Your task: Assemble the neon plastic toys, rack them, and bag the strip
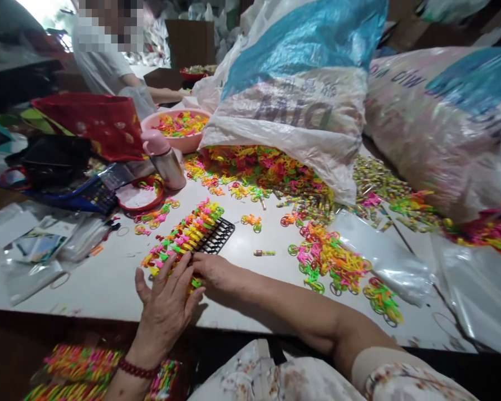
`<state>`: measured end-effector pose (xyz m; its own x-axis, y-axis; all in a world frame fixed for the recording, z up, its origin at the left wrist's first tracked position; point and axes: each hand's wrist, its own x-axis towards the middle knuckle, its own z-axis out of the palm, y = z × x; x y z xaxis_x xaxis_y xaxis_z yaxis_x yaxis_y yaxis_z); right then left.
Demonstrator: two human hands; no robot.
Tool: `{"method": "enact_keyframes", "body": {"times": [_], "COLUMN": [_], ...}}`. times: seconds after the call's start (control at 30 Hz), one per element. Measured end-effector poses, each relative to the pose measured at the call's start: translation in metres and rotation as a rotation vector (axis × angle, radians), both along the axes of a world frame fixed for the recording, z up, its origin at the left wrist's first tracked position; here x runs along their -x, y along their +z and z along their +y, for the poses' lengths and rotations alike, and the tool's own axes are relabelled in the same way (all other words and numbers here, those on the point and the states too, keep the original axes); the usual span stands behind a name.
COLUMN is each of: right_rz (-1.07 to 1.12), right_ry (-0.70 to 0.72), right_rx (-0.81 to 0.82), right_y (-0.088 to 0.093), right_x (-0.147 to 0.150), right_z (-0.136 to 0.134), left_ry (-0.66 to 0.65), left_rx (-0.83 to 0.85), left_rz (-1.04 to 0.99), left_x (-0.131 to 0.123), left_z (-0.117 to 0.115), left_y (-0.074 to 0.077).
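Observation:
A black plastic rack (222, 234) lies on the white table, with rows of small bright plastic bicycle toys (186, 231) packed along its left part. My left hand (167, 298) rests on the near end of these rows, fingers stretched and thumb apart. A dark red bead bracelet (138, 368) circles that wrist. Against the rack's near right side is my right hand (212, 270), its fingers curled in and partly hidden behind the left hand. Whatever those fingers grip cannot be made out. To the right lies a small clear tube with a label (264, 253).
A pile of loose bicycle toys (332, 259) spreads at right, beside clear plastic bags (379, 256). Behind, a big woven sack (292, 83) spills more toys. A pink thermos (165, 159), pink basin (183, 143) and blue basket (83, 197) stand left. Another person (102, 67) works opposite.

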<state>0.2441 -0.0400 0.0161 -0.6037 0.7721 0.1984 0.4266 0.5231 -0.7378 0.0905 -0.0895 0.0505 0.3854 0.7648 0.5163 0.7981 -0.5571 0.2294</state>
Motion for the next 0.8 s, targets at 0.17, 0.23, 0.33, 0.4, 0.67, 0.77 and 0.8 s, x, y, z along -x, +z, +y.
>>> {"method": "enact_keyframes", "body": {"times": [0.17, 0.23, 0.33, 0.4, 0.67, 0.77, 0.8], "right_rz": [-0.060, -0.147, -0.324, -0.380, -0.033, 0.135, 0.204], "right_ry": [-0.240, -0.461, -0.640, -0.641, -0.764, -0.846, -0.877], "right_rx": [-0.165, -0.266, -0.310, -0.293, -0.077, 0.018, 0.096], "right_y": [0.011, 0.010, 0.004, 0.001, 0.005, 0.007, 0.008], "right_x": [-0.049, -0.084, -0.127, -0.141, -0.135, -0.144, -0.148], "right_z": [-0.033, -0.047, -0.061, -0.069, -0.136, -0.161, -0.168], "left_ry": [-0.029, -0.112, -0.301, -0.317, -0.080, -0.110, -0.109], "left_rx": [-0.034, -0.062, -0.031, 0.052, 0.357, 0.466, 0.478], "left_rz": [0.032, 0.015, -0.072, -0.119, 0.161, 0.276, 0.285], "left_x": [-0.003, -0.015, -0.054, -0.091, -0.194, -0.199, -0.199], "left_z": [-0.007, -0.013, -0.018, -0.010, 0.099, 0.114, 0.114], "left_y": [0.013, 0.021, 0.025, 0.020, 0.003, -0.004, -0.006]}}
